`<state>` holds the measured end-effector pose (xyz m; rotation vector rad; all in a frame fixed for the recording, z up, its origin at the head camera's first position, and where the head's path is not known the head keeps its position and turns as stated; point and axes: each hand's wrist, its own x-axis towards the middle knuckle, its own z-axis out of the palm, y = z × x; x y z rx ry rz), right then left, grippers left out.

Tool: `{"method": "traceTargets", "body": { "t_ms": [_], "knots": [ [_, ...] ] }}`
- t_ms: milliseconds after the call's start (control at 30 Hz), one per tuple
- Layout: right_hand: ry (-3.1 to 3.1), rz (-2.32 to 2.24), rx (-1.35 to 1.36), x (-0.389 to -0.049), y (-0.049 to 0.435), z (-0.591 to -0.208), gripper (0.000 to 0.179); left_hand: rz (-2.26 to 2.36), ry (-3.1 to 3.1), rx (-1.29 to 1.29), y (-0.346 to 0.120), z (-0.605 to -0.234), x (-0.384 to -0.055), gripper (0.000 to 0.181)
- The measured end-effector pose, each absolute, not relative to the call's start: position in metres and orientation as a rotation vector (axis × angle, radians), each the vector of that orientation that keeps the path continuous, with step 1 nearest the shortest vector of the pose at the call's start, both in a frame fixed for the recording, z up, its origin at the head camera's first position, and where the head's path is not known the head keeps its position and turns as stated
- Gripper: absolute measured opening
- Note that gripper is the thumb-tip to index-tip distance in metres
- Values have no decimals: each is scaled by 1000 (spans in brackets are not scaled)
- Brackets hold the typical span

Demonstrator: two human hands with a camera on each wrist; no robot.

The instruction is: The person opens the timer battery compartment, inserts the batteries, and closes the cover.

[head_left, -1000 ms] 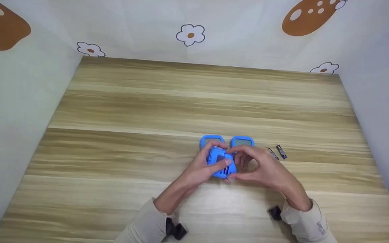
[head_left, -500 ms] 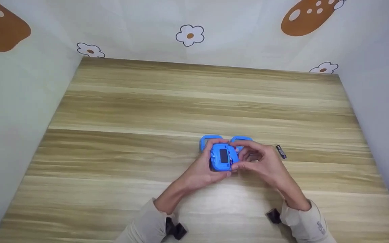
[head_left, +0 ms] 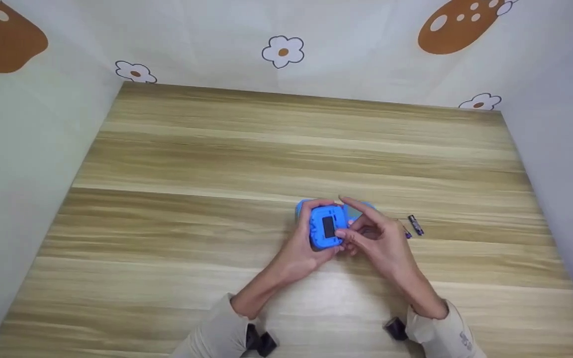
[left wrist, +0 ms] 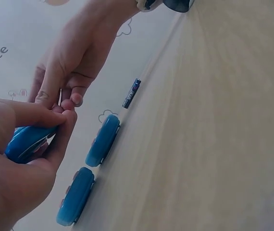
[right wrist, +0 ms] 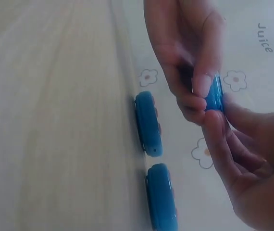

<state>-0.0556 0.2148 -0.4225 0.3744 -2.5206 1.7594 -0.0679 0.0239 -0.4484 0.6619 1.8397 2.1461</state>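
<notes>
My left hand (head_left: 299,246) grips a small blue electronic timer (head_left: 319,223), its back with a black rectangle turned up. My right hand (head_left: 386,246) pinches the timer's right edge, the thumb on the back and the index finger stretched out above. Its other fingertips are partly hidden. In the left wrist view, the held timer (left wrist: 24,144) sits between thumb and fingers, off the table. Behind the hands lie two more blue timers, the left one (head_left: 300,206) mostly covered by my left hand and the right one (head_left: 354,213) partly covered by my right.
A small battery (head_left: 416,225) lies on the wooden table (head_left: 266,149) right of my right hand. Beside it, a second battery (head_left: 407,230) is partly hidden by that hand. Pale patterned walls (head_left: 207,49) stand along the table's back and sides.
The timer has turned in my left hand, whose thumb has moved off its back to the near edge. My right thumb has shifted onto the timer's right edge, and the index finger has lifted away.
</notes>
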Motion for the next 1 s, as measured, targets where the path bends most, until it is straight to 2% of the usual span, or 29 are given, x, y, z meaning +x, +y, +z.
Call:
{"method": "traceTargets", "body": {
  "t_ms": [167, 367, 633, 867, 1000],
  "knots": [
    [-2579, 1697, 461, -56, 218, -421, 46, 2121, 1859, 651, 23, -448, -68, 76],
    [-2711, 1681, 400, -53, 218, -410, 49, 2116, 1851, 635, 23, -446, -68, 77],
    [-2690, 1737, 408, -53, 220, -416, 46, 2143, 1894, 669, 24, -453, -67, 77],
    [-2720, 1352, 681, -51, 221, -417, 49, 2097, 1932, 663, 22, -453, -68, 78],
    [-2735, 1402, 721, -54, 226, -416, 51, 2101, 1897, 663, 21, -452, -70, 77]
  ]
}}
